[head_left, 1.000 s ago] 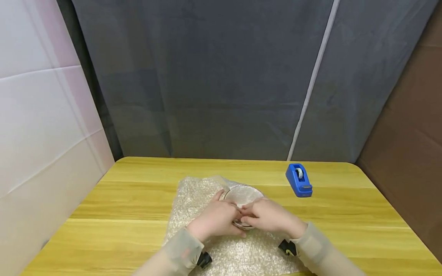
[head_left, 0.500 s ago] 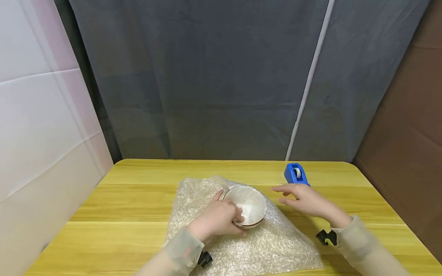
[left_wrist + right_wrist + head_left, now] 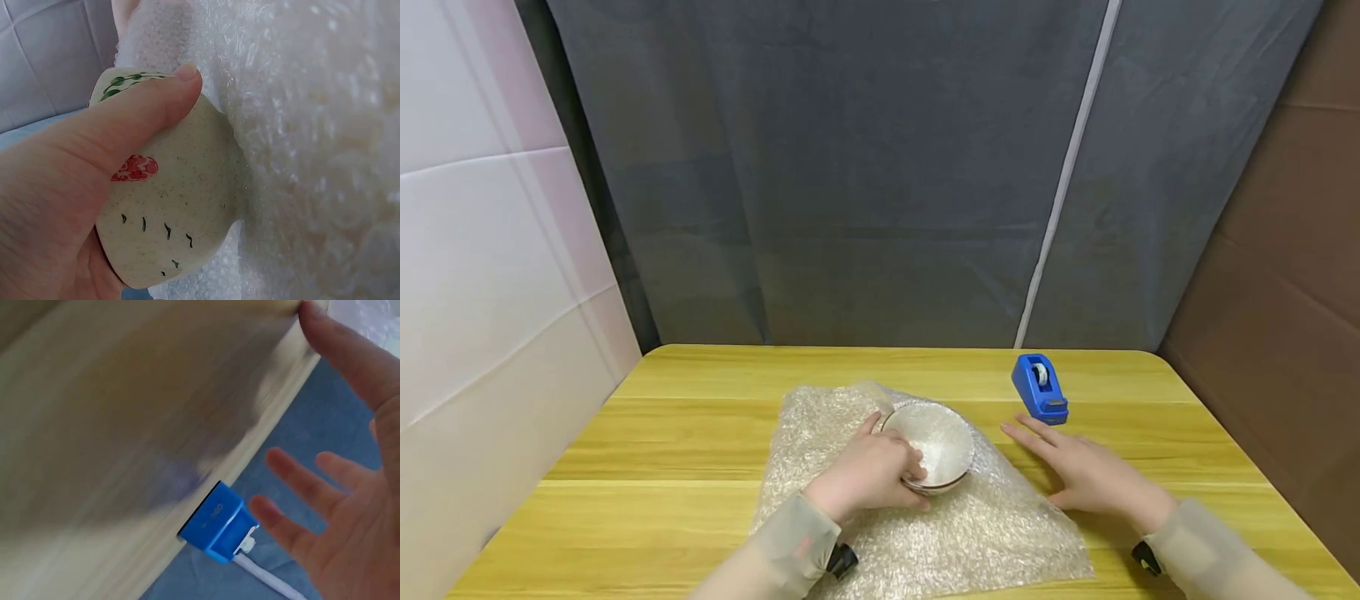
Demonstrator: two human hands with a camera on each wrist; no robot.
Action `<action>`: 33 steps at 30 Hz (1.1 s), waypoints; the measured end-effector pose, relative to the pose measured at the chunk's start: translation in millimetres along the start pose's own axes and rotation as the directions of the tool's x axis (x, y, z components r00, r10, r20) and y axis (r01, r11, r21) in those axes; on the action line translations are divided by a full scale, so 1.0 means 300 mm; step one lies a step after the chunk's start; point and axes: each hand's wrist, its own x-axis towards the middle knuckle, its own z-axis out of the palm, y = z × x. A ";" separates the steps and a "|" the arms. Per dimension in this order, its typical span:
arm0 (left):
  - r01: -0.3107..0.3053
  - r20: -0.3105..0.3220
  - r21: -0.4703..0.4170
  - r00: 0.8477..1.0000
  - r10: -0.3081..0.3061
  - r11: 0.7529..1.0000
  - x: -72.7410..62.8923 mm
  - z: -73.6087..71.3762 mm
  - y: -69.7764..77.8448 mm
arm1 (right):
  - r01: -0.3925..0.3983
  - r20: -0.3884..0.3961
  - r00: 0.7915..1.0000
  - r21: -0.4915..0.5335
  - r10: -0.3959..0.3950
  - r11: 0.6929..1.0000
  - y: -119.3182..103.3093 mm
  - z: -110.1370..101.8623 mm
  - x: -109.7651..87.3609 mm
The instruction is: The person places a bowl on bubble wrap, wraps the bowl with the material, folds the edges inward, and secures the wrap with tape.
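A cream speckled bowl (image 3: 942,442) with a brown rim stands on a sheet of bubble wrap (image 3: 970,533). Its outside carries painted red, green and black marks, seen on the bowl (image 3: 187,181) in the left wrist view. My left hand (image 3: 872,471) grips the near-left side of the rim, thumb outside and fingers reaching inside. To the right of the wrap, my right hand (image 3: 1093,475) hovers with spread fingers and holds nothing. The nearest thing to its fingertips is a blue tape dispenser (image 3: 1040,390), apart from them in the right wrist view.
The wrap lies on a yellow wood-grain table (image 3: 685,442), its right corner reaching toward my right forearm. A dark grey curtain (image 3: 880,183) closes off the back. White panels (image 3: 497,250) stand at the left and a brown one (image 3: 1277,250) at the right.
My right hand has left the bowl and moved right, first near the tape dispenser, then slightly toward me with fingers spreading. My left hand keeps its grip on the bowl.
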 end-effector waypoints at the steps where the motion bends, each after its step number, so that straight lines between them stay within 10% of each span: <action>1: 0.001 0.000 0.001 1.000 -0.001 1.000 0.000 0.000 -0.001 | 0.022 -0.012 1.000 -0.015 -0.022 1.000 -0.006 0.003 0.001; 19: -0.021 0.003 0.004 1.000 0.021 1.000 0.000 0.003 -0.005 | 0.376 -0.159 0.892 -0.261 -0.423 0.889 -0.093 0.028 -0.009; 33: -0.013 -0.019 0.021 1.000 0.014 1.000 0.001 0.008 -0.007 | 0.246 -0.047 0.966 -0.132 -0.254 0.960 -0.081 0.014 -0.054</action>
